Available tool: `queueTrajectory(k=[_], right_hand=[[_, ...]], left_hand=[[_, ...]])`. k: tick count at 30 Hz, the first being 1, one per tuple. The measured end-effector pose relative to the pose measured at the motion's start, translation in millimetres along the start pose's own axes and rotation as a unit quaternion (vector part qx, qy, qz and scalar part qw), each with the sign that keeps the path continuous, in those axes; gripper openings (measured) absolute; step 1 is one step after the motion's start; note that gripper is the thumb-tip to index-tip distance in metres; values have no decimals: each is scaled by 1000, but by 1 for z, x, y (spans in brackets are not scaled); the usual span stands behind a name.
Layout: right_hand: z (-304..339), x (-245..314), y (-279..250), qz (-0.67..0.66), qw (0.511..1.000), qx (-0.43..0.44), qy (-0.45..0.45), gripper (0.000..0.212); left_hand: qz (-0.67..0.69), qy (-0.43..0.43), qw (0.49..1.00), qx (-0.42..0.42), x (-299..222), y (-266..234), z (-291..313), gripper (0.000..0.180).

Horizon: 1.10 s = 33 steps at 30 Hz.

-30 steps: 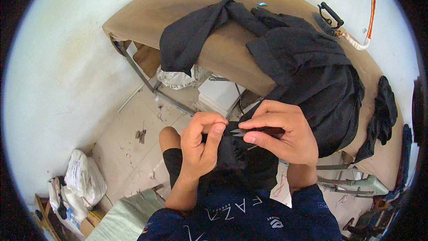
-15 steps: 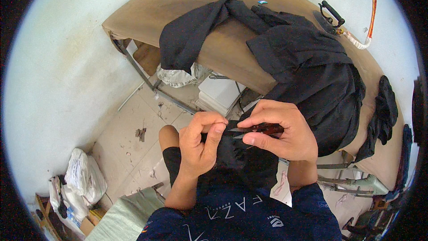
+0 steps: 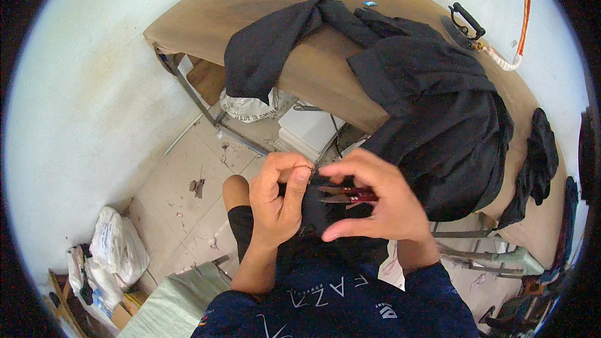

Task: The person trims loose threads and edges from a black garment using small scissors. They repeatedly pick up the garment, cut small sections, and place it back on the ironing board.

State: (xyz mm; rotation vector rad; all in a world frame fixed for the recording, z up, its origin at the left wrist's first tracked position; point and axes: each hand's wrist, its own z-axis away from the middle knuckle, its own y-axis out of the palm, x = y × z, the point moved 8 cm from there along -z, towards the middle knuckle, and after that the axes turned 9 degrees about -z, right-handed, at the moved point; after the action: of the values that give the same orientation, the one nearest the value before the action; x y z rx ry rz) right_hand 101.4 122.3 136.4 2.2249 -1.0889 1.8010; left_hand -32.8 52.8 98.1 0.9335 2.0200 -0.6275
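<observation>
My left hand (image 3: 277,197) is closed in a pinch, thumb against forefinger, over my lap. Whatever lies between those fingertips is too small to make out. My right hand (image 3: 388,203) keeps a pair of thread snips (image 3: 360,196) with dark red handles in its palm, the blades pointing left toward my left hand. Its thumb stands away from the snips, and its forefinger reaches out close to the left fingertips. Large black cloth (image 3: 432,112) lies in folds on the tan-covered table (image 3: 206,19) and hangs over its near edge toward my lap.
An iron (image 3: 463,25) with a cord stands at the table's far right. A smaller black cloth (image 3: 539,156) hangs at the right edge. Below the table are a white bag (image 3: 250,109) and a white stack (image 3: 307,130). White plastic bags (image 3: 119,247) sit at lower left.
My right hand has moved left and its thumb has spread downward off the snips. Its forefinger has come closer to my left fingertips. The left hand has shifted slightly left.
</observation>
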Motion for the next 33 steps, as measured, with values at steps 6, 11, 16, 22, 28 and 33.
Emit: queueTrajectory(k=[6,11,16,22,28,33], right_hand=[[9,-15,-13,-5,993,-118,-24,26],[9,-4,-20,35,974,-166,-148,46],[17,-14,-28,54,971,-192,-134,45],[23,-14,-28,32,960,-218,-171,38],[31,-10,-25,68,958,-189,-204,39],[38,-28,-40,73,966,-228,-103,37]], left_hand=[[100,-119,975,-159,41,-40,0,6],[-276,-145,950,6,89,-62,18,13],[-106,-184,968,136,57,-12,30,14],[251,-274,904,211,61,13,57,42],[444,-310,840,41,63,40,44,27],[463,-276,842,3,44,33,27,28]])
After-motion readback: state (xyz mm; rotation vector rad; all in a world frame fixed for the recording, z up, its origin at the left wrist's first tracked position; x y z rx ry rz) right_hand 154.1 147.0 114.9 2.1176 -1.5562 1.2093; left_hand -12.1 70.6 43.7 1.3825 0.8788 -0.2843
